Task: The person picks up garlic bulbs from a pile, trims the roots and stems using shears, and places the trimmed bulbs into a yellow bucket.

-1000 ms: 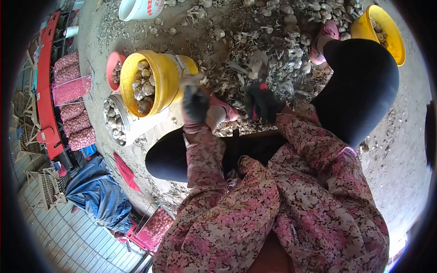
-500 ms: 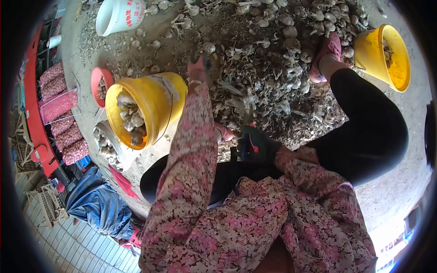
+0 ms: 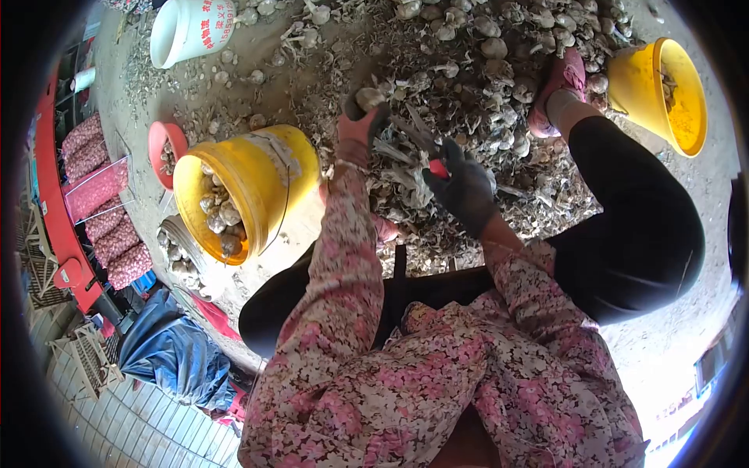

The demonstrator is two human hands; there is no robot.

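My left hand (image 3: pixel 361 127), in a pink and dark glove, closes around a garlic bulb (image 3: pixel 369 98) above the heap. To its right, my right hand (image 3: pixel 468 195) in a dark glove grips red-handled shears (image 3: pixel 438 168); their grey blades point up and left toward the bulb and are hard to tell from the dry leaves. Below both hands lies a pile of loose garlic and dry stalks (image 3: pixel 499 117). A yellow bucket (image 3: pixel 292 152) holding trimmed bulbs lies tilted left of my left forearm.
Another yellow bucket (image 3: pixel 640 82) lies tipped at the right, beside my shoe (image 3: pixel 566 82). A white bucket (image 3: pixel 187 31) stands at upper left. A pink bowl (image 3: pixel 178 140) and a pale tub of garlic (image 3: pixel 199 273) sit near the yellow bucket. Filled red mesh sacks (image 3: pixel 117 226) are stacked at left.
My left hand now shows a garlic bulb in its grasp. My right hand has moved up and forward from near my lap, bringing the shears close to the left hand.
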